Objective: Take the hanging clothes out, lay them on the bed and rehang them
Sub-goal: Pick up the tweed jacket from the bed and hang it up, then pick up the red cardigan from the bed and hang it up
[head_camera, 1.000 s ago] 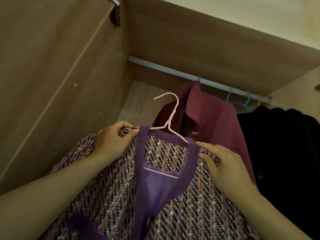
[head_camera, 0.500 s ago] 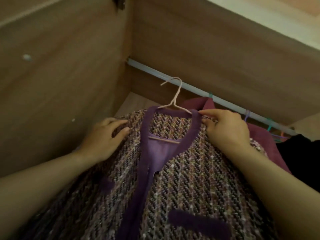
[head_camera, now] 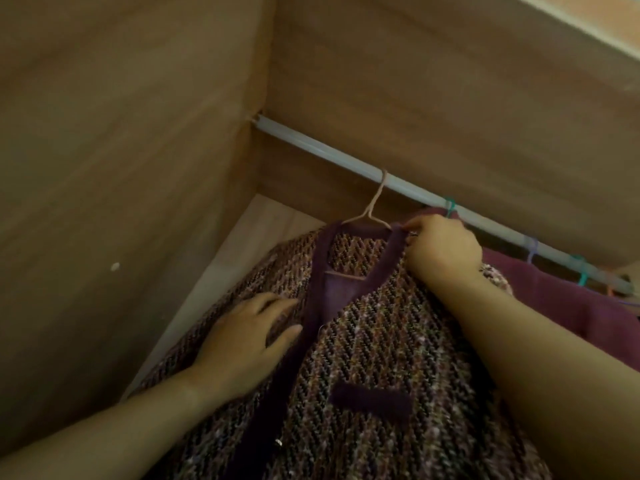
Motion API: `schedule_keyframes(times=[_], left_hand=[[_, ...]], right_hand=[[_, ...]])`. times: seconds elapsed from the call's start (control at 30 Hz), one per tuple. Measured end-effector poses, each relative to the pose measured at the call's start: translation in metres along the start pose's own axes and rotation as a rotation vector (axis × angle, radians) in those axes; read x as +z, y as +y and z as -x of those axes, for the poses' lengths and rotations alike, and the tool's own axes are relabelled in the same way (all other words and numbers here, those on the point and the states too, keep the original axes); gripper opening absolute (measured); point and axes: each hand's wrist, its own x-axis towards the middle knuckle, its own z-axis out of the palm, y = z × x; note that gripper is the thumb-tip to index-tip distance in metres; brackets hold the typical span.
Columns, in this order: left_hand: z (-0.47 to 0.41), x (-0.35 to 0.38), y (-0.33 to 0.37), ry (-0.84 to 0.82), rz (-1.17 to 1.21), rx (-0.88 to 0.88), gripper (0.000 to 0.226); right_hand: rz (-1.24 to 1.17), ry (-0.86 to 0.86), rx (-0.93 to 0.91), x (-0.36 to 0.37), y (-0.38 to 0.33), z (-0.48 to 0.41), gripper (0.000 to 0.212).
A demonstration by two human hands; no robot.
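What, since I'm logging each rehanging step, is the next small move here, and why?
Probably ease the right hand off the collar of the jacket and let it hang. The hanger already looks hooked over the rod, the left hand only lies flat on the jacket's front, and the right hand's pinch at the collar is the one grip left.

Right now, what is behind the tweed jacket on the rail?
Behind the tweed jacket, a maroon garment hangs from the rail. Only its collar and one shoulder show; the jacket and the right hand cover the rest. Other coloured hanger hooks sit farther along.
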Motion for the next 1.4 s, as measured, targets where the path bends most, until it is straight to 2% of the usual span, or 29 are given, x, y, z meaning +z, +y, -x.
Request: schedule_keyframes(times=[0.1,0.27,0.43,0.6,0.73,0.9,1.0,1.23,1.3,1.4], left_hand=[[0.019,0.006,-0.008,0.030,-0.051,0.009,0.079],[0.045,0.006,-0.015,0.016,-0.061,-0.001,0.066],[0.088,0.010,-0.016,-0.066,-0.128,-0.003,0.071],[0.138,0.019,-0.012,-0.100,-0.130,-0.020,0.062],[0.190,0.016,-0.004,-0.161,-0.196,-0.041,0.060],[0.264,-0.001,0.023,-0.264,-0.230,-0.030,0.056],[0.312,-0.012,0.044,-0.367,-0.238,-0.033,0.057],[0.414,-0.045,0.129,-0.563,-0.156,-0.039,0.057],[0.445,-0.055,0.166,-0.617,-0.110,-0.025,0.057],[0.497,-0.069,0.228,-0.690,-0.012,0.014,0.056]], right_hand=[[0.050,0.048,-0.061,0.002,-0.008,0.012,0.025],[0.218,0.124,-0.154,0.005,-0.004,0.060,0.043],[0.195,0.016,-0.200,0.013,0.013,0.150,0.052],[0.213,-0.002,-0.250,0.025,0.033,0.242,0.060],[0.197,-0.097,-0.262,0.026,0.047,0.306,0.063],[0.136,-0.300,-0.223,0.013,0.063,0.382,0.065],[0.083,-0.348,-0.221,-0.007,0.070,0.423,0.064],[-0.112,-0.581,-0.109,-0.091,0.099,0.540,0.057],[-0.176,-0.659,-0.033,-0.129,0.112,0.587,0.054],[-0.193,-0.767,0.178,-0.199,0.140,0.662,0.054]])
